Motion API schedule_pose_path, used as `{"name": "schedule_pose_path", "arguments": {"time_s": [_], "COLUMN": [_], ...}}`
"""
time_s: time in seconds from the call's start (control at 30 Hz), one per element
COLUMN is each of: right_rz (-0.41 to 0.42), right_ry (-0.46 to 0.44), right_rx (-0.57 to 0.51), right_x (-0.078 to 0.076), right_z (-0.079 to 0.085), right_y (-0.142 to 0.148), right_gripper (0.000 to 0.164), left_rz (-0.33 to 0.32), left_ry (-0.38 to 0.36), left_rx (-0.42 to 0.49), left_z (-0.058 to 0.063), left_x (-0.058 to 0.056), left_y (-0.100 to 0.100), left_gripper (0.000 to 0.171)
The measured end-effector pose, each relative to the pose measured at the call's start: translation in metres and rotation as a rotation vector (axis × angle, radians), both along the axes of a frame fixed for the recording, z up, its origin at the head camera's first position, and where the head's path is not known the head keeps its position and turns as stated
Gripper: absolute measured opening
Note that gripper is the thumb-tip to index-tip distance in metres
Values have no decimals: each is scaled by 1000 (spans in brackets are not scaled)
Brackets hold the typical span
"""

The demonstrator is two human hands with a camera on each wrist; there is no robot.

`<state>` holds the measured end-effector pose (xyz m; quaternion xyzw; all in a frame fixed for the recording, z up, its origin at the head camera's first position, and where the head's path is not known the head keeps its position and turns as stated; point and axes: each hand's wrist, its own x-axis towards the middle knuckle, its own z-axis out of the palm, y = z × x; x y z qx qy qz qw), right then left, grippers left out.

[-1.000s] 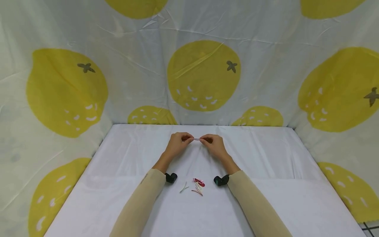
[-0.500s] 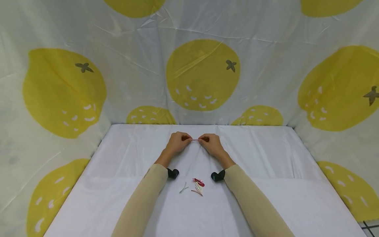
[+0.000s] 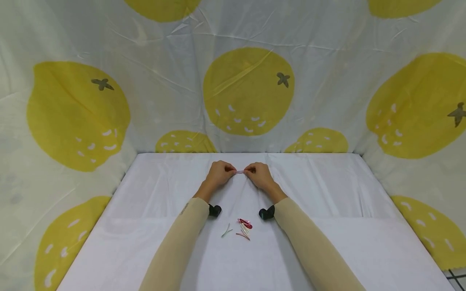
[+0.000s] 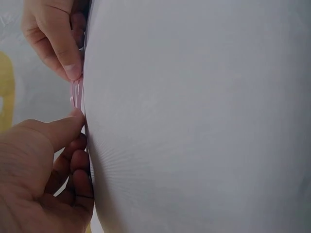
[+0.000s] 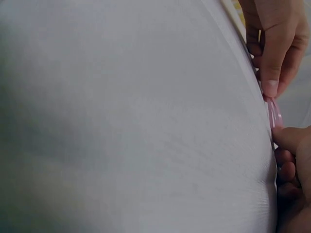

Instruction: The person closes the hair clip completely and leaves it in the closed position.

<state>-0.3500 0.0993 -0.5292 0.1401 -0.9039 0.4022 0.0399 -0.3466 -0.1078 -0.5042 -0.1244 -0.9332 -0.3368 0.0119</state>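
Observation:
A slim pink snap hair clip [image 3: 240, 171] is stretched level between my two hands near the back of the table. My left hand [image 3: 219, 173] pinches one end of it between thumb and fingers. The other end is pinched by my right hand [image 3: 260, 175]. In the left wrist view a narrow slit shows along the pink clip [image 4: 76, 94], and both of its tips are hidden under the fingertips. The right wrist view shows the same clip [image 5: 274, 114] at the edge of a pale surface.
On the white-covered table [image 3: 145, 242], between the forearms, lie a red hair clip [image 3: 245, 223], pale cream clips [image 3: 244, 230], a reddish-brown clip [image 3: 243, 236] and a green clip [image 3: 226, 230], apart to the left. Lemon-printed cloth [image 3: 174, 93] walls the back and sides.
Both forearms have shifted slightly forward and inward. The hands keep their pinch on the pink hair clip; the clips on the table stay put.

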Motion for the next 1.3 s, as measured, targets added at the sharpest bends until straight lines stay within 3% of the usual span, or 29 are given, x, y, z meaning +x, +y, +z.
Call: {"name": "schedule_pose_path", "arguments": {"time_s": [0.23,0.8,1.3], "right_rz": [-12,-13,76], "right_ry": [-23,-43,-95], "right_rx": [2,-17,-4], "right_x": [1,2,8], "right_z": [2,2,6], "right_y": [-1,-1,11], "right_gripper": [17,17,27], "left_rz": [22,-10,-94], "left_ry": [-38,-76,-96], "left_rx": [-17,-10,14], "left_z": [0,-5,1], "left_x": [-1,-4,11], "left_y": [0,-6,-17], "left_gripper": [16,20,43]}}
